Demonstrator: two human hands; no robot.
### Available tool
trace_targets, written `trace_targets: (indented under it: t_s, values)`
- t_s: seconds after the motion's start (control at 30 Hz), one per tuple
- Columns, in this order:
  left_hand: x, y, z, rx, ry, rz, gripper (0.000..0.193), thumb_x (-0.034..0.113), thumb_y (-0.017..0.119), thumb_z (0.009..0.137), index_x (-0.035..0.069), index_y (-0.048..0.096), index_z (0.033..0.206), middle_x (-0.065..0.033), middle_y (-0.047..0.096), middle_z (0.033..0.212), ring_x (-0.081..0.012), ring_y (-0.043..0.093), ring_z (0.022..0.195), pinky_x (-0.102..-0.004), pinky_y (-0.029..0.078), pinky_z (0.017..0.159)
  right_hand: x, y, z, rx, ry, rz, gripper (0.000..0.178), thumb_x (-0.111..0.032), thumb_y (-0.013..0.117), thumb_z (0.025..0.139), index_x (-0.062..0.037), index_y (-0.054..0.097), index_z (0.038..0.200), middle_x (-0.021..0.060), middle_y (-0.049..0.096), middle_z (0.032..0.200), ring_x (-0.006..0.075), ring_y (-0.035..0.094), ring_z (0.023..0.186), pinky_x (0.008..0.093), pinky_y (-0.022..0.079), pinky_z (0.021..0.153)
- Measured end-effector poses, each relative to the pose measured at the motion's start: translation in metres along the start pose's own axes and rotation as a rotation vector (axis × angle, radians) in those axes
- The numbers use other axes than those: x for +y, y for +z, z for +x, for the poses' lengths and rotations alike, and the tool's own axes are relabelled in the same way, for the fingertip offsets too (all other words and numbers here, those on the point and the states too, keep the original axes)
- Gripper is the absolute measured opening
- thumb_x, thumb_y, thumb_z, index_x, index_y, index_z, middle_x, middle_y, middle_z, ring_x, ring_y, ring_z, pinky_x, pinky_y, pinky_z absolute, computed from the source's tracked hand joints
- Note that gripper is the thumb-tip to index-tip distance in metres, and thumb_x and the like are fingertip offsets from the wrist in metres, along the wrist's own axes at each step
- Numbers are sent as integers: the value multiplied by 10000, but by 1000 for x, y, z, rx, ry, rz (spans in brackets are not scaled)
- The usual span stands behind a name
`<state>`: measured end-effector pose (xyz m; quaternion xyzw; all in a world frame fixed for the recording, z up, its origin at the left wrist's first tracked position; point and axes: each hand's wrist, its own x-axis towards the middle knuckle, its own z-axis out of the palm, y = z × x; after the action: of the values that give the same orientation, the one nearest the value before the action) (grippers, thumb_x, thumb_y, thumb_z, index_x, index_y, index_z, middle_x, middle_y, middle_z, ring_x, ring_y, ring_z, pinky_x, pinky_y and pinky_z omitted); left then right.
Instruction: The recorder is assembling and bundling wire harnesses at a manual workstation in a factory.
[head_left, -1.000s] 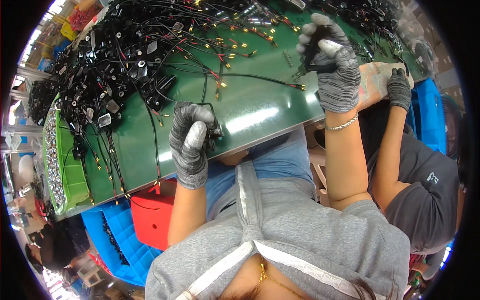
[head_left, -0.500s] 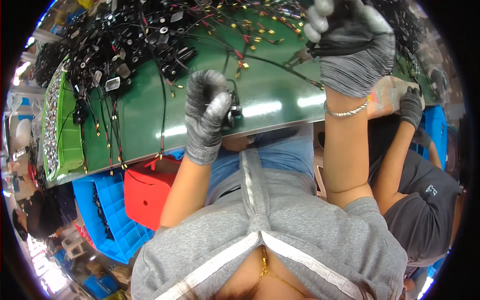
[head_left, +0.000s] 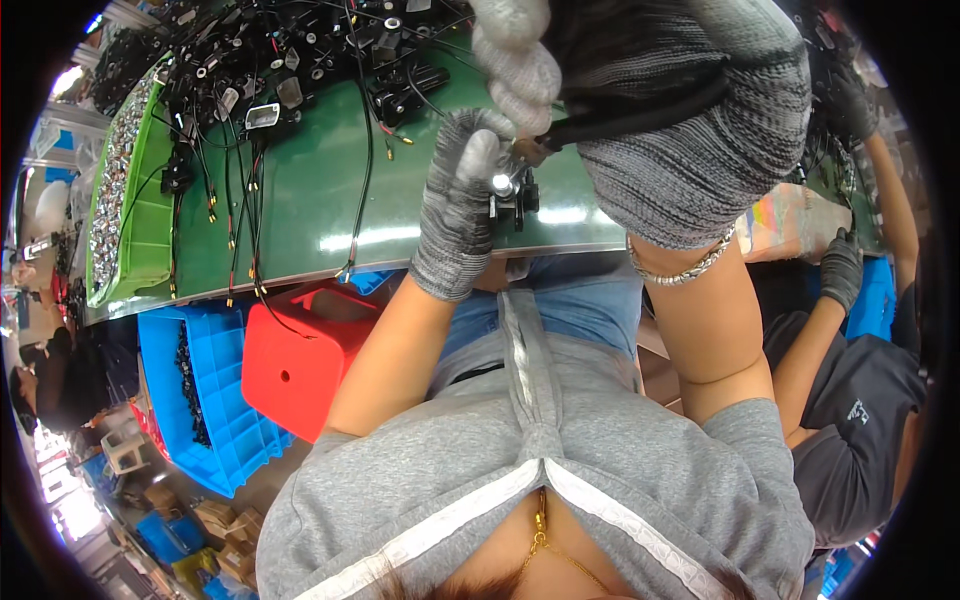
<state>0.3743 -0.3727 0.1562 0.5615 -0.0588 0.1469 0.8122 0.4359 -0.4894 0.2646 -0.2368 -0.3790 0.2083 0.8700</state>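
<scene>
My left hand (head_left: 462,205), in a grey knit glove, is closed round a small black part (head_left: 522,197) with a shiny metal piece. Its fingers hide much of the part. Above and to the right, my right hand (head_left: 695,120), gloved the same way and close to the camera, grips pliers by a dark handle (head_left: 640,112). The jaw end of the pliers reaches down to the part at my left fingertips. Whether the jaws touch it cannot be made out.
Black parts with cables (head_left: 300,60) are heaped across the green table (head_left: 310,200). A green tray (head_left: 145,230) of small metal pieces stands at the left. Below the edge are a red stool (head_left: 300,365) and a blue crate (head_left: 225,430). A co-worker's gloved hand (head_left: 842,270) is at right.
My right hand has come down and left with the pliers, close to the left hand. The left hand has shifted right and slightly up, still holding the black part.
</scene>
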Motion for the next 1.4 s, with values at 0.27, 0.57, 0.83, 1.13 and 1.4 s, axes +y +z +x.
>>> trace_targets:
  t_s: [0.27,0.57,0.83,1.13,1.4]
  values:
    - [3,0,-8,41,-128,-36,269,321,529,951,78,506,1064,-55,583,945,-129,608,785,-274,536,645,9,7,-1,-3,16,-31,279,-186,508,903,6,589,1088,126,606,861,182,564,660,292,484,559]
    - [1,-4,-6,4,-64,42,335,302,518,951,56,478,1176,-84,592,997,-132,613,762,-269,530,639,8,7,4,-48,34,3,290,-183,516,898,10,585,1104,126,606,881,172,559,668,276,478,563]
    - [-2,-16,-8,-44,310,560,434,305,546,935,79,423,1284,-95,582,1074,-145,622,799,-291,535,667,3,-2,5,-89,-1,65,302,-181,523,893,13,581,1117,126,606,898,163,555,674,262,472,568]
    - [-23,-31,-8,-83,689,1076,767,138,687,737,111,329,1415,-122,502,1252,-185,633,909,-319,551,735,22,8,-2,-46,24,-83,316,-178,531,888,16,576,1133,127,605,917,152,550,682,245,466,572]
    - [-23,-34,-16,-161,627,1151,675,149,658,731,56,409,1351,-129,512,1274,-332,476,1218,-410,333,1084,16,-5,11,-153,144,-134,329,-175,538,884,20,572,1146,127,605,935,144,545,689,231,460,577]
